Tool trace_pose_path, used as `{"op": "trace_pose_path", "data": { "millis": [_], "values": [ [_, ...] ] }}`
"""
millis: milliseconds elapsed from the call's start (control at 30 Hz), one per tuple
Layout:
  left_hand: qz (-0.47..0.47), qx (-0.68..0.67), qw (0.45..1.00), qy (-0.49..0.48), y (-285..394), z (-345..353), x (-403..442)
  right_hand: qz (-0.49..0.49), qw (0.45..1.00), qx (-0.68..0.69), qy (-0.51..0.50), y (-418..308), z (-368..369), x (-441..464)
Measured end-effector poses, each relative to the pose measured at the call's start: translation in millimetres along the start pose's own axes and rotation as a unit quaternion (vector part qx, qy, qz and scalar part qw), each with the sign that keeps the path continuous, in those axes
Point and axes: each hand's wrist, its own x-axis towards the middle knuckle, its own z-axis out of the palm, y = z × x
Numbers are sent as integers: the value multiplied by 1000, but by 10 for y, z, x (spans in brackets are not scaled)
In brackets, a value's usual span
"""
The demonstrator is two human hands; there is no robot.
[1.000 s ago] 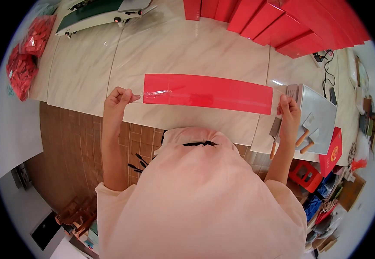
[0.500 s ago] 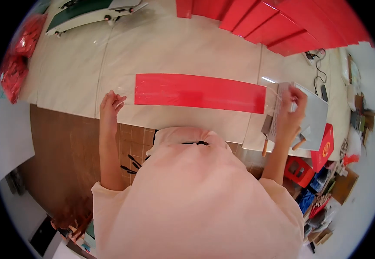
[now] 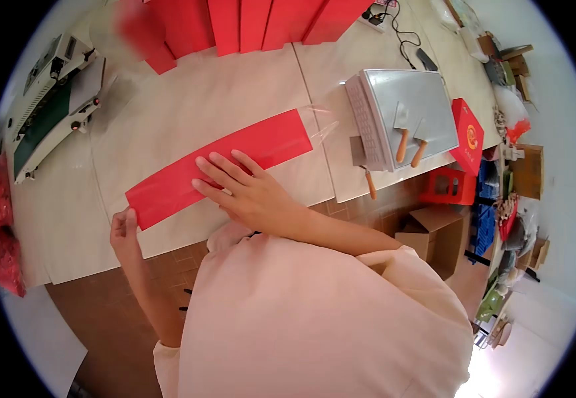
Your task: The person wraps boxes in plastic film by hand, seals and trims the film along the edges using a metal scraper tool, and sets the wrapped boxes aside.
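Observation:
A long, flat red piece (image 3: pixel 261 144) lies aslant on the table in front of me, covered by clear plastic film (image 3: pixel 321 121) that sticks out past its right end. My right hand (image 3: pixel 255 199) rests flat on the middle of the red piece, fingers spread. At its lower left corner, my left hand (image 3: pixel 126 232) has thumb and fingers pinched together on the film-wrapped end. Exactly how much of the film sits between those fingertips is hidden.
Tall red boxes (image 3: pixel 228 26) stand at the back. A machine with a green belt (image 3: pixel 42 126) is at left. On the right, scrapers (image 3: pixel 401 136) with wooden handles lie on a metal-topped unit (image 3: pixel 427 93), beside a red box (image 3: pixel 466 136). Below are a red stool (image 3: pixel 448 186) and cardboard box (image 3: pixel 437 239).
My right hand has left the metal-topped unit and come down flat on the red piece. My left hand has closed on its left end. The red piece now lies aslant, and the view has turned.

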Motion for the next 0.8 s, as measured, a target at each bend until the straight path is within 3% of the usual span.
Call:
{"op": "trace_pose_path", "data": {
  "millis": [200, 300, 467, 800],
  "values": [
    [-36, -85, 996, -6, 96, -39, -25, 27, 999, -37, -22, -113, 156, 247],
    [-38, -126, 990, 44, 199, 42, -88, 24, 997, 49, -53, -95, 127, 459],
    [-104, -153, 974, 133, -159, -125, -155, -28, 992, 81, -96, -17, 46, 688],
    [-231, -292, 926, 66, -1176, 53, -209, -31, 985, 33, -166, -139, 164, 946]
  ]
}}
